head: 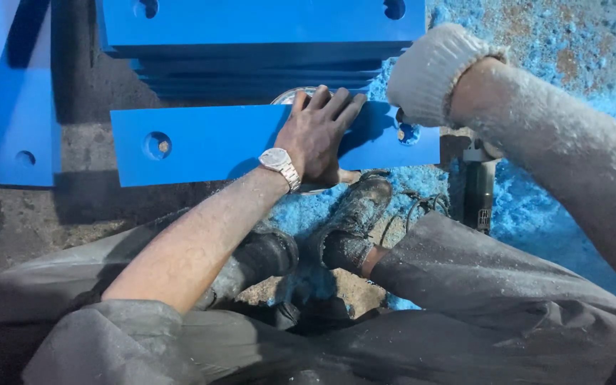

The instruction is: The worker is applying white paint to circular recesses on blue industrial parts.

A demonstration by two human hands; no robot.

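Left hand (320, 135) pins the blue plate (208, 142) flat, fingers spread, gripping nothing.
Keep that palm pressing down; the right hand (433, 75), gloved, hides its fingers — grip unclear.

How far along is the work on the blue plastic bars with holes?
Done, it seems: a stack of blue bars lies behind, and blue shavings cover the floor. In hand: the left hand presses one flat blue bar down; the right hand, in a white knitted glove, is at its right hole. What is left cannot be told.
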